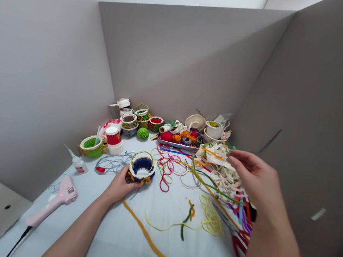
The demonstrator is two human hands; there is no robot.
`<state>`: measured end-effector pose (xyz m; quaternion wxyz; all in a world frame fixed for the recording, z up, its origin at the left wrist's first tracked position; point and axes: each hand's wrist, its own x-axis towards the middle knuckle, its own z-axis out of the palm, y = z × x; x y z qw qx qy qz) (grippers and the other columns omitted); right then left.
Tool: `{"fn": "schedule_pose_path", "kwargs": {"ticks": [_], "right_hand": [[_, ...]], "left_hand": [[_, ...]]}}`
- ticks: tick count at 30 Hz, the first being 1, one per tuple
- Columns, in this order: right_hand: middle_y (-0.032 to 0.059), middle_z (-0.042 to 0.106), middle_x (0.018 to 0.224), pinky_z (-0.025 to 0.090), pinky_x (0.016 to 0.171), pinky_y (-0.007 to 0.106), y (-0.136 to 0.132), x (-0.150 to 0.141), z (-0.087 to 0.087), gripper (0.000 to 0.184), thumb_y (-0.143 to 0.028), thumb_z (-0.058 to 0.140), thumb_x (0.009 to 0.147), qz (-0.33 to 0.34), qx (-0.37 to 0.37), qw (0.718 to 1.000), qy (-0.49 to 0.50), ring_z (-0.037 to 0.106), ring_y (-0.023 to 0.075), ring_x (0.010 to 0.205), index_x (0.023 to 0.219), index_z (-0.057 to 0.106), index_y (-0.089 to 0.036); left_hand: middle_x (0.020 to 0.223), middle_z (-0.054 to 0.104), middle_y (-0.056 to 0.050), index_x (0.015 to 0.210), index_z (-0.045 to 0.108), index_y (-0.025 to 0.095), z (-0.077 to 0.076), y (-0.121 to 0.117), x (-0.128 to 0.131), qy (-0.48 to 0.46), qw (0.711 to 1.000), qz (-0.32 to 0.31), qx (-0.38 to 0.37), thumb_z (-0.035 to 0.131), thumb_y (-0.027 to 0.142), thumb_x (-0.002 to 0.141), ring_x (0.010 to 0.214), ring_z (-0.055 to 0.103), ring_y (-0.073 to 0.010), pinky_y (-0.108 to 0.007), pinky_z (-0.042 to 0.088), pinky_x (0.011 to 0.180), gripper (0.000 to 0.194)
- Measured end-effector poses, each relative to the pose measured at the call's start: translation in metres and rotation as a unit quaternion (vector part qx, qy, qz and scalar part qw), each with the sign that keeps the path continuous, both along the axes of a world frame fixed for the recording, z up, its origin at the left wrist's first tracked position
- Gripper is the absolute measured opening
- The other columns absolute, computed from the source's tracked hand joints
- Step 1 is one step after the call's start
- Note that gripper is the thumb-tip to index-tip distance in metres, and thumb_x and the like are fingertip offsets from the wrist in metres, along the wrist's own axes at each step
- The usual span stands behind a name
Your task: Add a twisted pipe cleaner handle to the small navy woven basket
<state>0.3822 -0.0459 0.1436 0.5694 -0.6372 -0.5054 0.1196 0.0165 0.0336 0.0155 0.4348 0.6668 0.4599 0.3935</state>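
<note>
My left hand (122, 186) grips the left side of a small dark blue yarn-wrapped basket (142, 167), which sits upright on the table. The basket has a white rim with green twisted trim and mustard bows low on its side. To the right, my right hand (251, 170) hovers over a heap of cream lace (226, 176), thumb and fingers pinched together. A bit of green shows by its fingertips; I cannot make out what they hold. A mustard cord (150, 241) runs from near the basket to the front edge.
A pink glue gun (54, 201) and a glue bottle (78, 164) lie at left. Several decorated baskets (92, 146) stand behind. A tray (178, 145) holds yarn balls. Pale yellow yarn (212, 218) and red yarn (166, 166) lie loose. Grey partitions (180, 62) enclose the table.
</note>
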Motion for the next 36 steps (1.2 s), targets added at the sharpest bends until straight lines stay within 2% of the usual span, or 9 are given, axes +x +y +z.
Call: {"fn": "schedule_pose_path", "kwargs": {"ticks": [4,8,14,18,24,29,36], "right_hand": [[0.0066,0.072,0.088,0.053,0.074,0.033,-0.008,0.008,0.007,0.031,-0.041,0.070,0.074,-0.045,0.042,0.997,0.038,0.067,0.0187,0.080,0.095,0.070,-0.019],[0.0065,0.072,0.090,0.053,0.077,0.034,-0.013,0.011,0.010,0.029,-0.039,0.071,0.073,-0.066,0.082,0.992,0.071,0.067,0.0188,0.081,0.095,0.070,-0.020],[0.0043,0.071,0.082,0.055,0.072,0.033,-0.015,0.012,0.017,0.021,-0.032,0.072,0.074,-0.098,0.162,0.977,0.100,0.067,0.0170,0.074,0.090,0.070,-0.020],[0.0035,0.071,0.080,0.055,0.071,0.033,-0.019,0.011,0.021,0.019,-0.031,0.071,0.074,-0.097,0.174,0.975,0.101,0.067,0.0167,0.072,0.089,0.070,-0.020],[0.0026,0.071,0.079,0.055,0.071,0.030,-0.029,0.001,0.031,0.014,-0.026,0.070,0.075,-0.134,0.203,0.966,0.087,0.067,0.0149,0.071,0.088,0.071,-0.020],[0.0015,0.069,0.076,0.053,0.066,0.027,-0.038,-0.010,0.042,0.013,-0.020,0.071,0.073,-0.144,0.268,0.945,0.118,0.065,0.0126,0.067,0.086,0.071,-0.018],[0.0005,0.065,0.072,0.050,0.056,0.027,-0.044,-0.005,0.050,0.015,-0.013,0.068,0.069,-0.211,0.356,0.899,0.141,0.059,0.0118,0.058,0.083,0.070,-0.019]], "left_hand": [[0.122,0.060,-0.012,0.119,0.050,0.016,0.004,-0.001,0.001,0.012,1.000,0.005,-0.009,0.077,0.025,0.060,0.115,0.056,-0.0284,-0.045,0.041,0.102,0.065],[0.124,0.060,-0.012,0.119,0.050,0.016,0.009,-0.003,0.003,0.020,1.000,0.014,-0.004,0.078,0.026,0.059,0.117,0.055,-0.0291,-0.045,0.040,0.103,0.067],[0.128,0.057,-0.013,0.127,0.046,0.016,0.005,-0.004,0.002,0.041,0.999,0.028,-0.007,0.078,0.027,0.060,0.118,0.054,-0.0293,-0.044,0.042,0.102,0.075],[0.124,0.060,-0.013,0.126,0.048,0.015,0.004,-0.003,0.001,0.046,0.998,0.030,-0.013,0.078,0.031,0.060,0.113,0.058,-0.0302,-0.045,0.045,0.099,0.075],[0.119,0.063,-0.012,0.121,0.051,0.015,0.005,-0.003,0.000,0.046,0.999,0.026,-0.011,0.078,0.030,0.060,0.109,0.060,-0.0293,-0.044,0.047,0.097,0.069],[0.120,0.063,-0.011,0.122,0.050,0.016,0.009,-0.006,0.001,0.036,0.999,0.024,-0.017,0.076,0.028,0.062,0.109,0.060,-0.0284,-0.044,0.047,0.096,0.066],[0.119,0.064,-0.012,0.119,0.053,0.016,0.016,-0.009,0.004,0.049,0.998,0.033,-0.008,0.077,0.029,0.061,0.107,0.061,-0.0296,-0.043,0.049,0.094,0.064]]}}
